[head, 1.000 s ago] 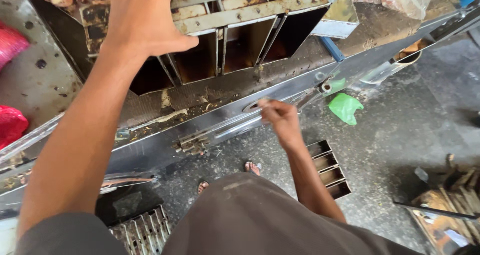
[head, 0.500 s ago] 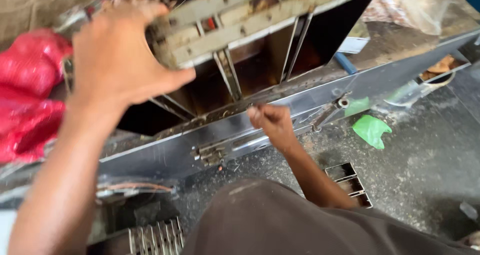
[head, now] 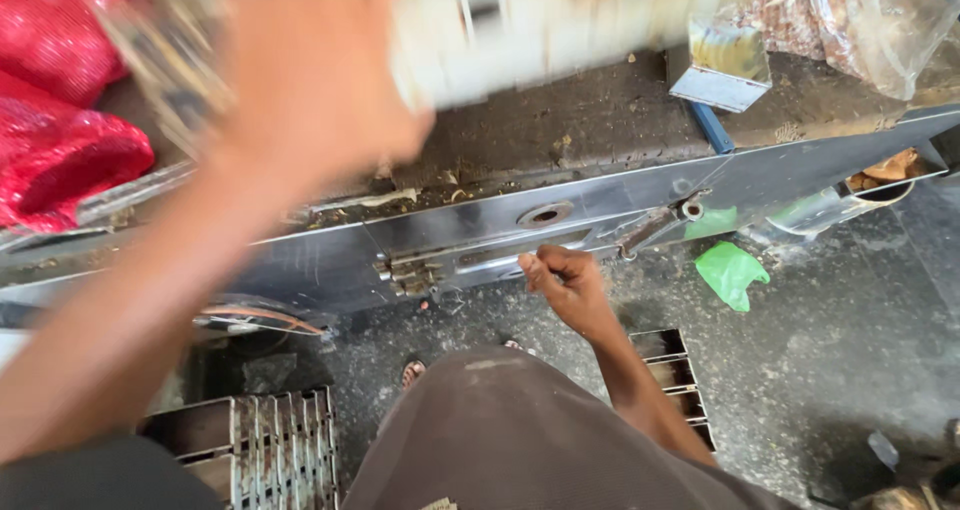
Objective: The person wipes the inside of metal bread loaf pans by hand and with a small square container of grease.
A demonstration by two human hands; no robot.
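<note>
Right hand (head: pixel 567 288) curled shut around a thin metal handle (head: pixel 490 263) on the steel counter front (head: pixel 330 260), left hand (head: pixel 310 80) blurred, fingers wrapped on the edge of a metal divider rack (head: pixel 520 25), green bag (head: pixel 732 273) right of right fingers.

Two red mesh sacks (head: pixel 60 120), bulging and glossy, are seen at the upper left, lying on the left end of the counter (head: pixel 600 120), one above the other. A clear plastic bag (head: pixel 860 20) holding brownish contents is set at the upper right on the far part of the counter, and just left of it a small box-shaped package (head: pixel 722 65) with a yellowish top and a pale face is found. A crumpled green plastic bag (head: pixel 732 273) lies on the floor below the counter's edge.
</note>
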